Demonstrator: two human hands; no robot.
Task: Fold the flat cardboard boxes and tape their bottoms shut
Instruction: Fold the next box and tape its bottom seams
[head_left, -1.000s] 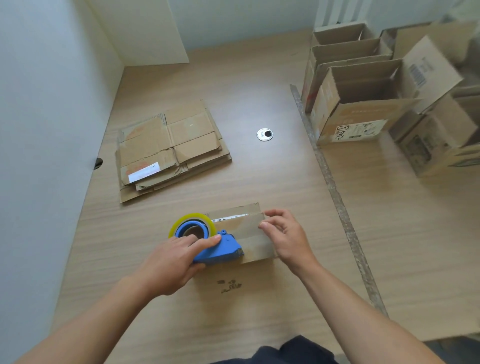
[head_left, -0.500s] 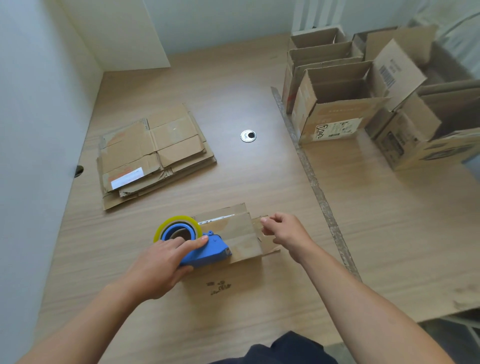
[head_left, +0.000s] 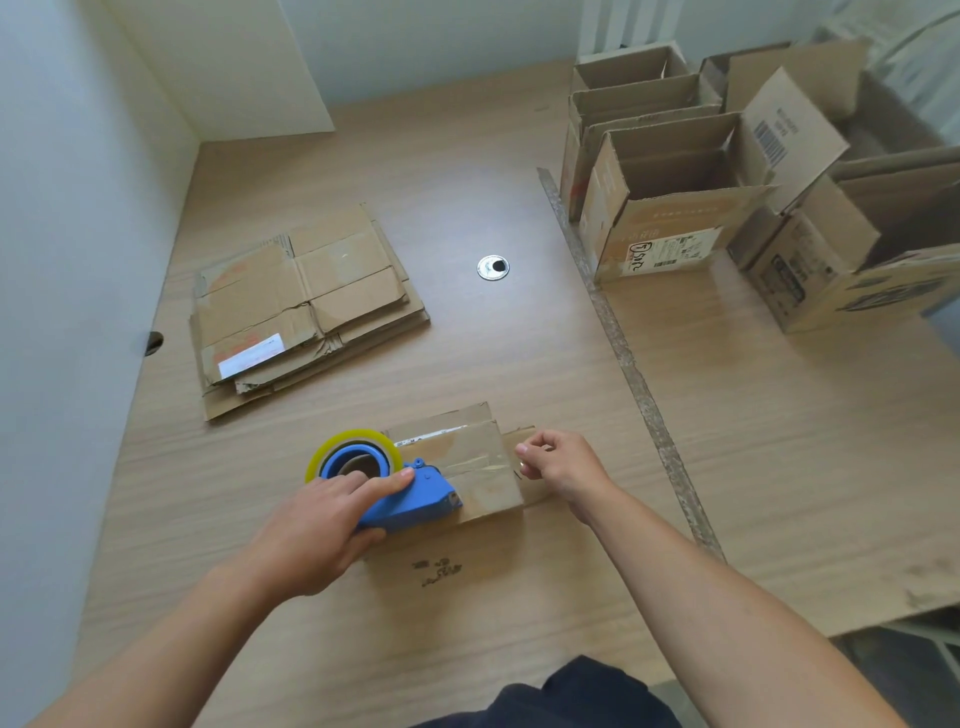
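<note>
One tape dispenser (head_left: 415, 501) is gripped by the left hand (head_left: 322, 525) on the one box (head_left: 483, 486) at the table's (head_left: 467, 182) front; its tape (head_left: 472, 460) is pinched by the right hand (head_left: 566, 467); one flat stack (head_left: 301, 306) lies beyond

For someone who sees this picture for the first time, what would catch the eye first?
The blue tape dispenser, gripped by the left hand, sits on the small box in the near middle, while the right hand pinches the clear tape at the box's right edge. A stack of flat cardboard lies further back on the left; open boxes stand at the right.
</note>
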